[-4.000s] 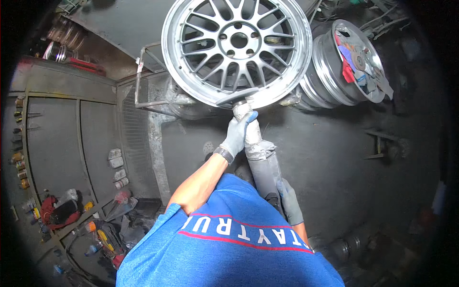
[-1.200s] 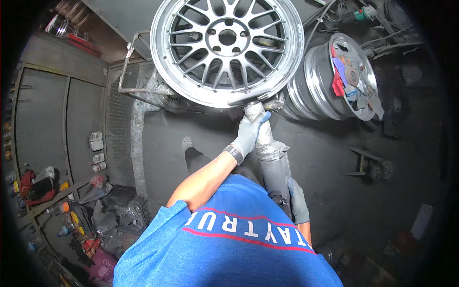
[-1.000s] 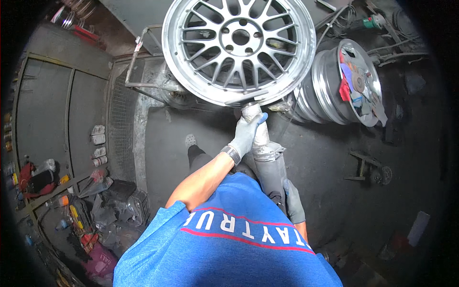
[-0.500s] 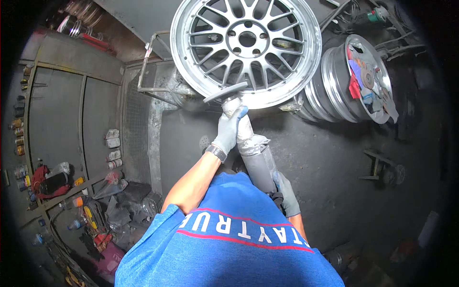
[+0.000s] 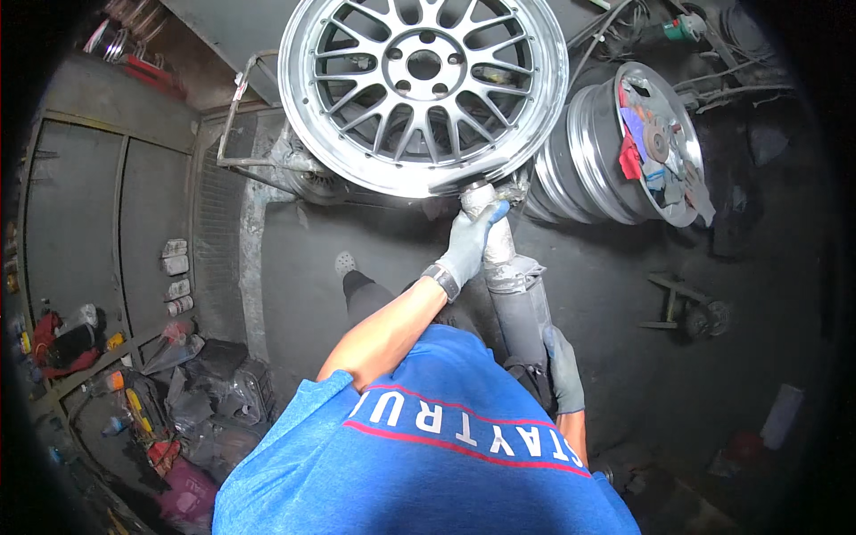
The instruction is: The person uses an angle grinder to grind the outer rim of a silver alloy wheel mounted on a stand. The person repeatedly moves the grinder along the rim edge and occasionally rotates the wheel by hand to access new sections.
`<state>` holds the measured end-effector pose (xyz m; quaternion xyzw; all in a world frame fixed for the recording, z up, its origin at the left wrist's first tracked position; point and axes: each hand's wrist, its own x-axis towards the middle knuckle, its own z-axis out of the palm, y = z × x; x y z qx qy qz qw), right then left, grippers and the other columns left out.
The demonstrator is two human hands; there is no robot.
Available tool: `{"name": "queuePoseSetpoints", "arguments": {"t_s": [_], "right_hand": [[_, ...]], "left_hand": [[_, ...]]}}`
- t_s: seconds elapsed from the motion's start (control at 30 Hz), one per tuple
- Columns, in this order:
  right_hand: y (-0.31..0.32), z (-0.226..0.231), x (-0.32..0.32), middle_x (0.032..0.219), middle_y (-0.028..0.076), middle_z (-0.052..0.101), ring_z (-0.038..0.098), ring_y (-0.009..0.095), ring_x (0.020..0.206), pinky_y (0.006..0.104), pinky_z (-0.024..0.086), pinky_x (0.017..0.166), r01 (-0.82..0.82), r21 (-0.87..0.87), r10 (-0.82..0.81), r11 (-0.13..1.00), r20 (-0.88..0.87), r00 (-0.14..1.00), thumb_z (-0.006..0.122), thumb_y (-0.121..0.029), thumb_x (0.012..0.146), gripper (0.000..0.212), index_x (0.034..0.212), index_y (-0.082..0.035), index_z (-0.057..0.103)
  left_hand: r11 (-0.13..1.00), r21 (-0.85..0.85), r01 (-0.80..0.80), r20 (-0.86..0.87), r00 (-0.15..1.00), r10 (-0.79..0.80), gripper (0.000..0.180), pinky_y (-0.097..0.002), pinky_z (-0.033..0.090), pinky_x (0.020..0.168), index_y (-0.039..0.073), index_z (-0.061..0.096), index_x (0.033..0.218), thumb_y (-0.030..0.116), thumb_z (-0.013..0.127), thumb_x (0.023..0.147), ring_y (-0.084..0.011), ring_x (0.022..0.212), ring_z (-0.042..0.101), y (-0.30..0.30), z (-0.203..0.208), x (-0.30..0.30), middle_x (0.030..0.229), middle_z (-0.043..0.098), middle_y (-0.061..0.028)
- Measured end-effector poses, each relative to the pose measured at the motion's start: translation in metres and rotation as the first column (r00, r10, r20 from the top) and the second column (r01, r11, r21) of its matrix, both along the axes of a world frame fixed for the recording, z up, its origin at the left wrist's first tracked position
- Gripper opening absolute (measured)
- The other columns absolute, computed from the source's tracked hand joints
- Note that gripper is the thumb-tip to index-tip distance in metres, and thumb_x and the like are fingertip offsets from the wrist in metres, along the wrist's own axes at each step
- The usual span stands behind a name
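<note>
The left grip (image 5: 474, 242) is closed round the power tool (image 5: 519, 308); the right grip (image 5: 563, 373), closed behind it; just ahead, the disc (image 5: 469, 176) overlaps the wheel's (image 5: 423, 91) near lip; work seems underway, remainder unclear.

Dark grey floor (image 5: 597, 276), framed panels (image 5: 76, 218)

Blue T-shirt (image 5: 410, 495), red stripes (image 5: 464, 455), white lettering (image 5: 428, 416), blue-tipped grey gloves (image 5: 465, 250), seemingly a wristwatch (image 5: 443, 280)
</note>
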<state>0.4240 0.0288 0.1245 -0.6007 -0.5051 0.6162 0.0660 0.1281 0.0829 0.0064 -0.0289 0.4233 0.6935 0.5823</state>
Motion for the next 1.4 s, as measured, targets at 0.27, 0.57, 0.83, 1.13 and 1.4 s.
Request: {"name": "queuePoseSetpoints", "arguments": {"t_s": [0.27,0.57,0.83,1.13,1.4], "right_hand": [[-0.047,-0.029,-0.034,0.139,0.013,0.072,0.064,0.022,0.127,0.0359,0.048,0.111,0.078,-0.108,-0.085,0.991,-0.06,0.995,0.058,-0.041,0.116,0.054,0.146,0.004,0.067],[-0.113,-0.052,-0.123,0.14,0.015,0.071,0.065,0.023,0.128,0.0376,0.049,0.112,0.203,-0.315,-0.289,0.927,-0.253,0.923,0.059,-0.043,0.115,0.057,0.147,0.003,0.067],[-0.097,-0.062,-0.098,0.139,0.016,0.072,0.065,0.023,0.127,0.0371,0.049,0.11,0.195,-0.325,-0.27,0.926,-0.205,0.941,0.058,-0.039,0.115,0.053,0.146,0.003,0.067],[0.011,-0.057,0.01,0.139,0.014,0.072,0.062,0.024,0.131,0.0375,0.045,0.116,-0.007,-0.179,-0.01,0.984,-0.095,0.995,0.058,-0.041,0.115,0.057,0.15,0.004,0.064],[0.153,0.011,0.064,0.137,0.013,0.072,0.068,0.021,0.116,0.0359,0.055,0.098,-0.266,0.086,0.257,0.96,0.103,0.961,0.061,-0.051,0.114,0.066,0.152,0.003,0.063]], "left_hand": [[0.996,-0.083,-0.017,-0.098,0.995,0.009,0.031,-0.0338,0.059,0.077,0.01,0.074,0.119,0.029,0.088,0.097,-0.0143,0.085,0.071,-0.035,-0.003,-0.04,0.099,0.074,-0.0014],[0.989,-0.147,0.025,-0.264,0.963,-0.063,0.046,-0.0328,0.058,0.094,0.001,0.072,0.136,0.025,0.084,0.1,-0.0134,0.109,0.072,-0.082,-0.004,-0.128,0.124,0.078,-0.0063],[0.99,-0.143,0.014,-0.244,0.969,-0.049,0.037,-0.032,0.058,0.084,0.008,0.073,0.127,0.027,0.087,0.098,-0.0125,0.095,0.07,-0.074,0.002,-0.107,0.11,0.074,-0.0017],[0.986,-0.138,-0.096,-0.154,0.985,0.075,0.03,-0.0336,0.06,0.077,0.011,0.072,0.122,0.025,0.086,0.1,-0.0145,0.087,0.071,-0.008,-0.02,-0.007,0.101,0.074,-0.0027],[0.969,0.085,-0.233,0.158,0.963,0.218,0.032,-0.0354,0.058,0.1,0.007,0.074,0.131,0.022,0.08,0.103,-0.0154,0.111,0.073,0.082,0.0,0.059,0.121,0.078,-0.0034]]}}
